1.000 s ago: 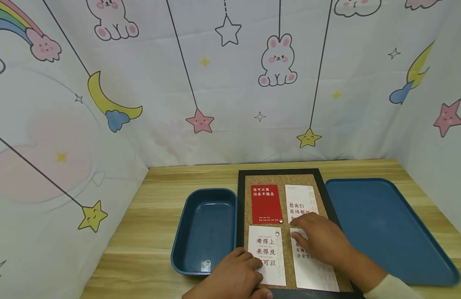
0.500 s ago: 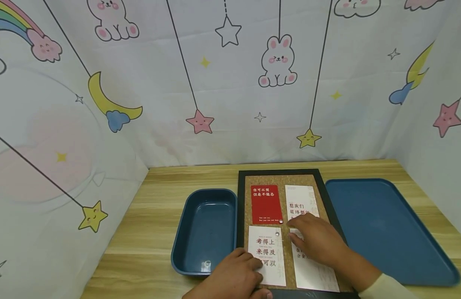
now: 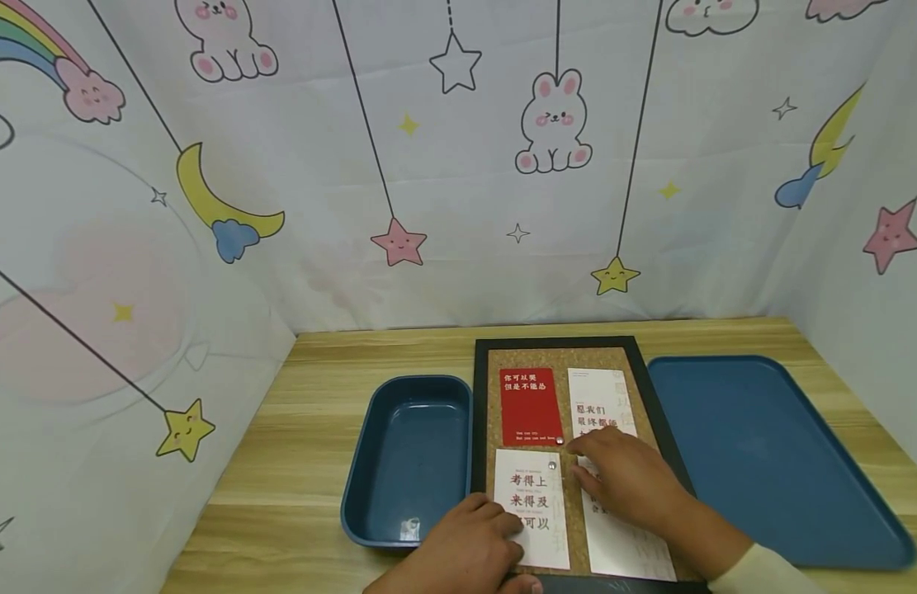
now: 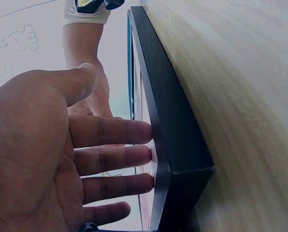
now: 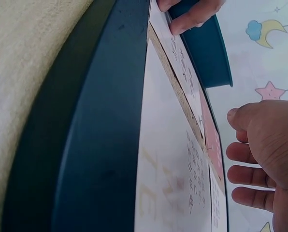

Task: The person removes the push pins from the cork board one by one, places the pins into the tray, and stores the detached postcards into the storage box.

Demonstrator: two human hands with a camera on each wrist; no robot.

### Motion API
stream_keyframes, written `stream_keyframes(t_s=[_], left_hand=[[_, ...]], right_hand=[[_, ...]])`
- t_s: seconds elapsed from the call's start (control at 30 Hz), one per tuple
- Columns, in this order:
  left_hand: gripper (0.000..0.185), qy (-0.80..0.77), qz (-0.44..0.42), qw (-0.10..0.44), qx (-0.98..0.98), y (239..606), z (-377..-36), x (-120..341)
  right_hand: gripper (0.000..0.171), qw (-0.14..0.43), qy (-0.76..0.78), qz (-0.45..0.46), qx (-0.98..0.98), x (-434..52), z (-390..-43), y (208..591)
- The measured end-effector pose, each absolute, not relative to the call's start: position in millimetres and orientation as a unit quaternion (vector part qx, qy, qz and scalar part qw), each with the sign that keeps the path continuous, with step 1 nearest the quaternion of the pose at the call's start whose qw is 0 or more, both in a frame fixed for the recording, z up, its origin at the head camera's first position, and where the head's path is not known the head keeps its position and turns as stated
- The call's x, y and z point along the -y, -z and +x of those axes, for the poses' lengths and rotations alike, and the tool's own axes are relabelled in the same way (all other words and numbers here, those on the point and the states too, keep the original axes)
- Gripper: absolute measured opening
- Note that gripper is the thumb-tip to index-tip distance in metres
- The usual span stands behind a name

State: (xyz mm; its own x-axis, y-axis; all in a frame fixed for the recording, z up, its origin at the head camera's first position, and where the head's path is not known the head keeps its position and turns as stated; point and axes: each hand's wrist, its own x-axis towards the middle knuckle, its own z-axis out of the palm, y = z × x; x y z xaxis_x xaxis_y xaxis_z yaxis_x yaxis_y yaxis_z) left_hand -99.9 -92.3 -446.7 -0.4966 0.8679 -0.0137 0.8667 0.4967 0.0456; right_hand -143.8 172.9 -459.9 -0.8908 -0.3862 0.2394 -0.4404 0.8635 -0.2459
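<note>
**Two hands on the pinned cards of a cork board**

A black-framed rectangular cork board (image 3: 479, 412) lies flat on the pale wooden table (image 3: 317, 412), its long axis running away from the person, between a deep dark-blue plastic bin (image 3: 406, 458) on its left and a flat blue plastic tray (image 3: 763, 454) on its right. Four cards sit on the cork. The left hand (image 3: 469, 553) lies with straight fingers flat on the near-left white card with red characters (image 3: 536, 487), holding nothing. The right hand (image 3: 629, 478), nearer the board's centre, rests over the near-right white card (image 3: 629, 549), fingers relaxed and loosely extended, fingertips pointing left towards the small silver pushpin (image 3: 559, 440) at the red card (image 3: 530, 406)'s lower right corner.
</note>
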Motion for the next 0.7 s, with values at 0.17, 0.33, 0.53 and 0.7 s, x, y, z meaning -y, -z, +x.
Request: stream_keyframes(t_s=[0.17,0.33,0.53,0.7], left_hand=[[0.048,-0.014,0.501,0.022,-0.865,445.8,-99.8,92.4],[0.048,-0.015,0.502,0.015,-0.864,446.4,-99.6,92.6],[0.048,-0.012,0.503,0.015,-0.864,446.8,-100.2,93.4],[0.048,-0.01,0.503,0.012,-0.864,446.8,-100.0,93.7]], right_hand=[[0.031,0.088,-0.148,0.219,0.96,-170.7,-145.3,461.8],[0.033,0.079,-0.136,0.217,0.964,-166.9,-146.4,462.0],[0.036,0.079,-0.132,0.218,0.964,-164.6,-145.9,461.0],[0.034,0.077,-0.135,0.219,0.963,-163.9,-145.3,462.2]])
